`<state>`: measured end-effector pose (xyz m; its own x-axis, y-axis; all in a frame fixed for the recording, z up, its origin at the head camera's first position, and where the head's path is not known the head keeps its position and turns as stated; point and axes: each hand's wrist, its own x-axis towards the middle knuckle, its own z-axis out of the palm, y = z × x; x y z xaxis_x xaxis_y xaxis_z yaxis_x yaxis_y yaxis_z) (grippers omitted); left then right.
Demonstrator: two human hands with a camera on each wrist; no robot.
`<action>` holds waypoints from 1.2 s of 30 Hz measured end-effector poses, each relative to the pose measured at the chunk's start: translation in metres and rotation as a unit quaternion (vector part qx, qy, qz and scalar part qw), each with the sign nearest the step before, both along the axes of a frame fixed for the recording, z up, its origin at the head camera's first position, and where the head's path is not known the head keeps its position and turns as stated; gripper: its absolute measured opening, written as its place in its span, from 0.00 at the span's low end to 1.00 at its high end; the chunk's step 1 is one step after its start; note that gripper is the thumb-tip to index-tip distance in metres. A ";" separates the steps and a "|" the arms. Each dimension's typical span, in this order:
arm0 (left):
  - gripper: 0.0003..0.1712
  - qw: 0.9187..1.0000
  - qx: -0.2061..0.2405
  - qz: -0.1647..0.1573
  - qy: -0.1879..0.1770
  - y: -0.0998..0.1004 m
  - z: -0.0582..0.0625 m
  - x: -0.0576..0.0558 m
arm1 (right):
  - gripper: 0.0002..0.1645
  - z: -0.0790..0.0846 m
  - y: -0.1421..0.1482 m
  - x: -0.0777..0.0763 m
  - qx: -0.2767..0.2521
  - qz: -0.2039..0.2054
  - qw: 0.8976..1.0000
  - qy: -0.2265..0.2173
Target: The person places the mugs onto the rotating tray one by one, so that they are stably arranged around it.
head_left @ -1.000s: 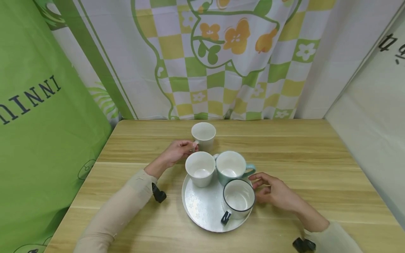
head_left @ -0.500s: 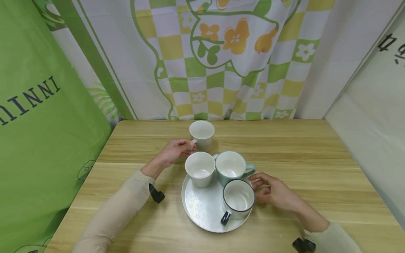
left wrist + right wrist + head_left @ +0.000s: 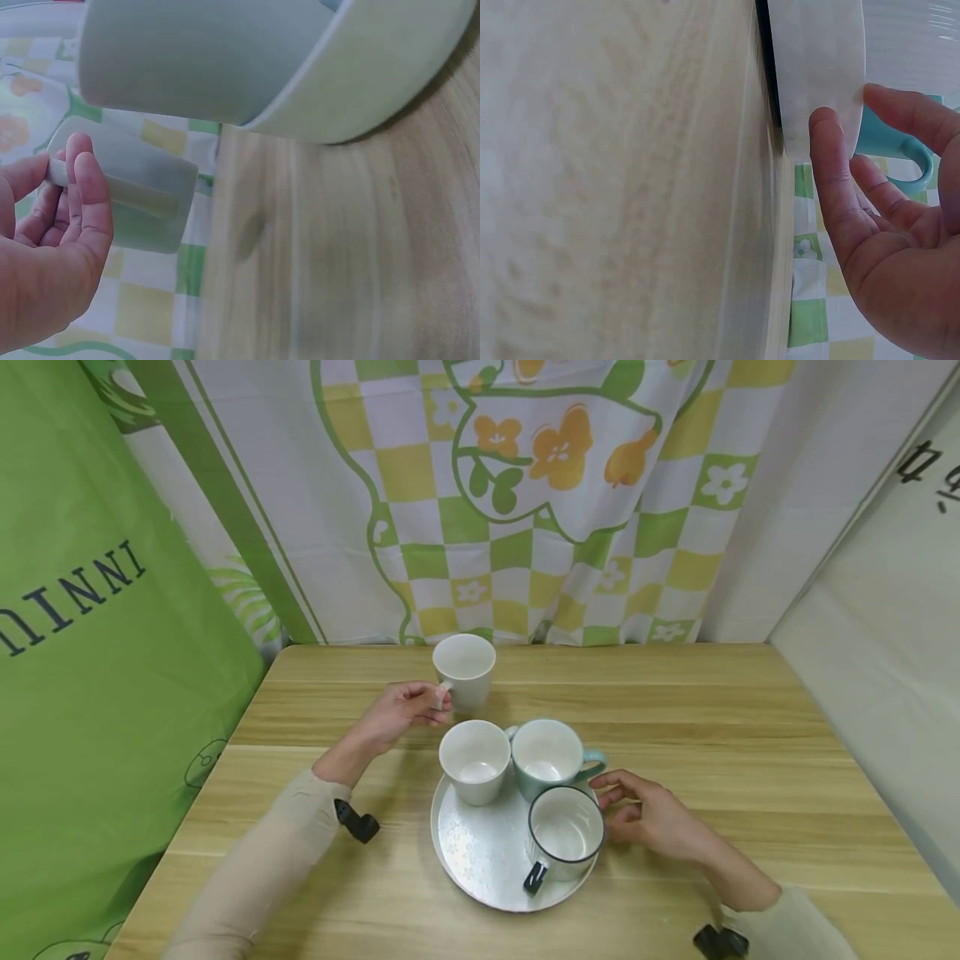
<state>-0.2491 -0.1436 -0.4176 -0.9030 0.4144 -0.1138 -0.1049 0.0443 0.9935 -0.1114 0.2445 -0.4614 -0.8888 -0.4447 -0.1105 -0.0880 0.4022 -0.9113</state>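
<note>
My left hand [image 3: 401, 714] pinches the handle of a plain white mug [image 3: 465, 672] at the back of the table. That mug is upright, its base raised off the wood in the left wrist view. On a round silver tray [image 3: 480, 868] stand a second white mug [image 3: 475, 760], a light-blue mug [image 3: 546, 760] with its handle to the right, and a white mug with a black rim [image 3: 566, 835], its dark handle towards me. My right hand [image 3: 652, 818] is at the tray's right edge, fingers loosely extended, fingertips [image 3: 825, 124] against its side wall.
A wooden table [image 3: 720, 727] carries everything. Behind it hangs a checked green-and-yellow curtain [image 3: 465, 539]. A green cloth [image 3: 90, 693] borders the left side, a white one [image 3: 885, 635] the right. Black wrist cameras sit on both sleeves.
My left hand has carried the white mug leftward, back and slightly upward, away from the tray. The right hand, the tray and the mugs on it have stayed put.
</note>
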 end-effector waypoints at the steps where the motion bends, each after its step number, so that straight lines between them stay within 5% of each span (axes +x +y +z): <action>1: 0.19 1.000 0.001 0.001 0.002 -0.001 0.003 0.001 | 0.35 0.000 0.000 0.000 -0.001 0.000 1.000 0.000; 19: 0.09 0.999 0.000 0.032 0.039 -0.019 0.042 0.030 | 0.34 -0.001 0.001 0.000 0.008 0.001 1.000 0.006; 36: 0.18 0.998 -0.035 0.005 0.060 -0.035 0.065 0.069 | 0.35 0.000 0.001 0.000 -0.003 0.004 1.000 -0.001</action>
